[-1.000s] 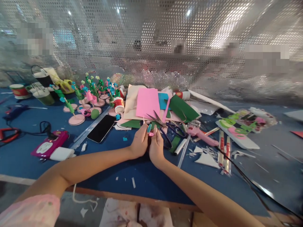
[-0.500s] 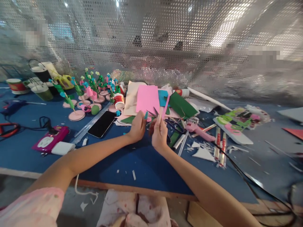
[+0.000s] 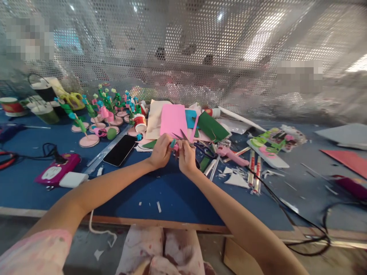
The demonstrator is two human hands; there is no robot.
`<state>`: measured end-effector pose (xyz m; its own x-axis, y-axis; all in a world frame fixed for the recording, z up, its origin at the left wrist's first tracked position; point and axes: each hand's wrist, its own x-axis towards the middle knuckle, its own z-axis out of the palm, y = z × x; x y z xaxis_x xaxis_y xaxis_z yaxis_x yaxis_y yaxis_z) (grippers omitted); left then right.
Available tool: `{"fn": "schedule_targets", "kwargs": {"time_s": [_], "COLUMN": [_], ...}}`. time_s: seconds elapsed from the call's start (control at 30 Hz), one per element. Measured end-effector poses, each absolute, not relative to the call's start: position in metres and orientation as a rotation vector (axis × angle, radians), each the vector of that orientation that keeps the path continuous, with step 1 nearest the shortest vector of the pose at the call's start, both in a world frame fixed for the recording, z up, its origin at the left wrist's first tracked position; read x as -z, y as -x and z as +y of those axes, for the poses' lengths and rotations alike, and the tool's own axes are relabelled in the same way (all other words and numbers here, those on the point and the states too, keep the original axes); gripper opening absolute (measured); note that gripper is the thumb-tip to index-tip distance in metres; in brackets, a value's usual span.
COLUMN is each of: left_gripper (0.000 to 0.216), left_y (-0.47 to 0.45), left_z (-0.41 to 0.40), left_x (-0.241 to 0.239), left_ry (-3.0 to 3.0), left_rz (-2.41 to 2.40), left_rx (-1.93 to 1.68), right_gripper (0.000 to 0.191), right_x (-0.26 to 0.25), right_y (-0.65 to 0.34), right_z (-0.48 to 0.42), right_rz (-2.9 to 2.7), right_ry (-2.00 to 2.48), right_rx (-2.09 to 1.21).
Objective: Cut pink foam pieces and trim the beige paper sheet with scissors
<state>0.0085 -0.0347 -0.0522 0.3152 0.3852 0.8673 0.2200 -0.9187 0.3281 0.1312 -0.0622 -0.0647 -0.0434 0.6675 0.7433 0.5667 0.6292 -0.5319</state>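
My left hand (image 3: 160, 152) and my right hand (image 3: 187, 160) meet over the blue table (image 3: 172, 194), fingers pinched together. Between the fingertips sits a small pink craft piece (image 3: 175, 146), too small to make out in detail. Both hands are closed on it. A pair of scissors (image 3: 185, 138) lies just behind the hands, blades apart and pointing left, with its dark handles (image 3: 205, 151) to the right. Behind the scissors lie a pink sheet (image 3: 173, 120) and a green sheet (image 3: 213, 128).
A black phone (image 3: 120, 149) and a metal ruler (image 3: 107, 152) lie left of the hands. Several paper flowers on pink discs (image 3: 99, 114) stand behind them. A pink glue gun (image 3: 229, 154), glue sticks (image 3: 254, 168) and a black cable (image 3: 286, 210) lie right. Paper scraps dot the table.
Both hands have stayed together and moved a little away from me, towards the scissors. My head has turned slightly to the right.
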Motion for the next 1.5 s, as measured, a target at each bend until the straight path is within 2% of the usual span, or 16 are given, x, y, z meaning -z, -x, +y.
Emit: {"fn": "schedule_targets", "kwargs": {"time_s": [0.1,0.37,0.5,0.67,0.87,1.2,1.5], "left_gripper": [0.023,0.026,0.029,0.034,0.04,0.039,0.036], "left_y": [-0.008,-0.015,-0.017,-0.018,-0.017,-0.018,-0.02], "left_z": [-0.034,-0.037,-0.035,-0.036,-0.038,-0.044,-0.057], "left_x": [0.051,0.054,0.057,0.057,0.055,0.061,0.065], "left_ry": [-2.469,-2.103,-1.954,-1.941,-1.914,-1.887,-1.907], "left_rz": [0.504,0.832,0.911,0.867,0.793,0.831,0.856], "left_rx": [-1.559,-1.516,-1.511,-1.493,-1.44,-1.405,-1.452], "right_gripper": [0.025,0.024,0.023,0.031,0.035,0.031,0.033], "right_x": [0.065,0.056,0.056,0.055,0.055,0.059,0.06], "right_y": [-0.131,-0.124,-0.121,-0.117,-0.123,-0.122,-0.116], "right_z": [-0.063,-0.069,-0.068,-0.065,-0.06,-0.068,-0.081], "right_rz": [-1.697,-1.72,-1.668,-1.398,-1.412,-1.496,-1.488], "right_ry": [1.085,1.166,1.128,0.991,0.957,1.08,1.066], "right_rx": [-0.058,-0.052,-0.294,-0.739,-0.896,-0.569,-0.557]}}
